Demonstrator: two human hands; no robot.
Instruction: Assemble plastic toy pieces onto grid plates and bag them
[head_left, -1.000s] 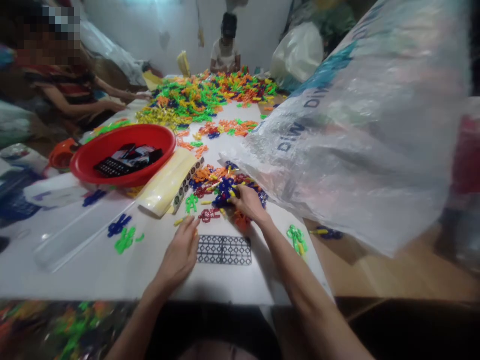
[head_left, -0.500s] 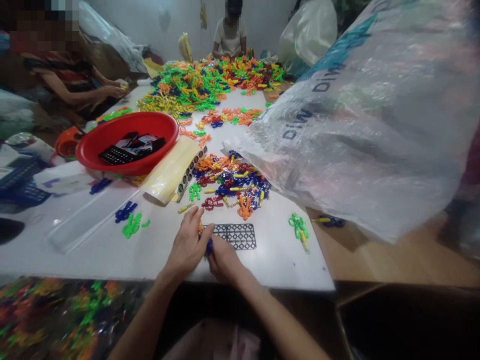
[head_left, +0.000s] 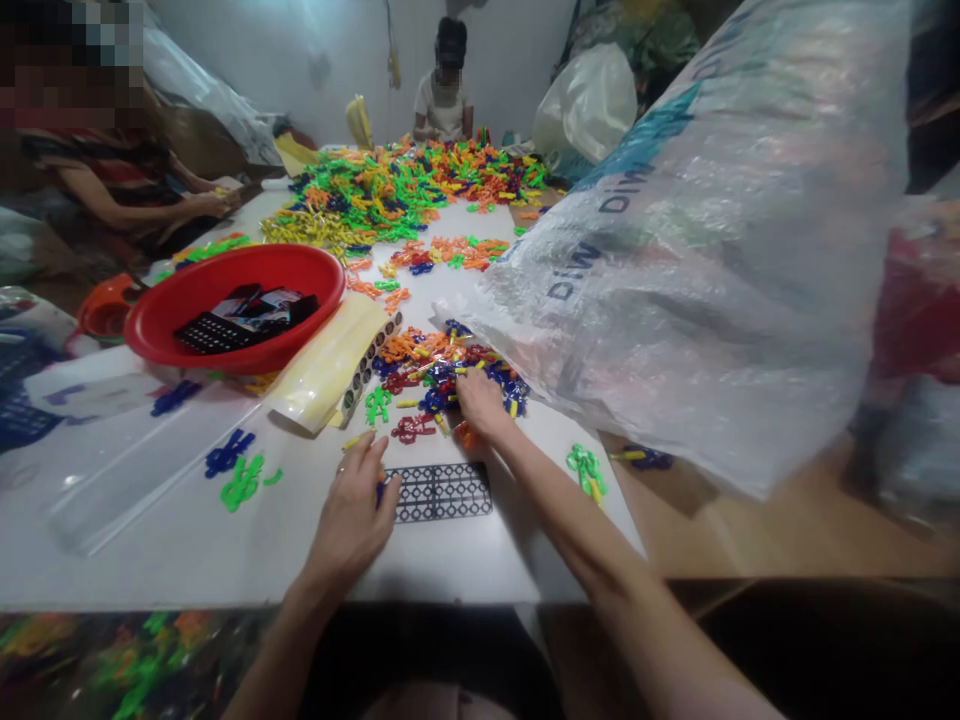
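Observation:
My left hand (head_left: 358,510) is at the left end of a flat black plastic grid (head_left: 442,492), with a dark blue plastic piece (head_left: 381,490) showing between thumb and fingers. My right hand (head_left: 484,402) reaches forward into a near pile of small plastic figures (head_left: 427,350) in orange, blue and red, mixed with yellow sticks. Its fingers are bent down together among the pieces; what they pinch is hidden. A dark red figure (head_left: 412,428) and a green figure (head_left: 378,404) lie between my hands and the pile's left edge.
A red basin (head_left: 315,325) holding black grids stands left, beside a yellowish sticker sheet (head_left: 307,395). A large white sack (head_left: 720,300) leans over the table's right side. Green figures (head_left: 241,482) lie left. Two other people sit beyond, near a big colourful heap (head_left: 390,190).
My hands have come apart. The right one has moved forward into the pile, while the left stays beside the grid with a blue piece. The camera view has shifted slightly.

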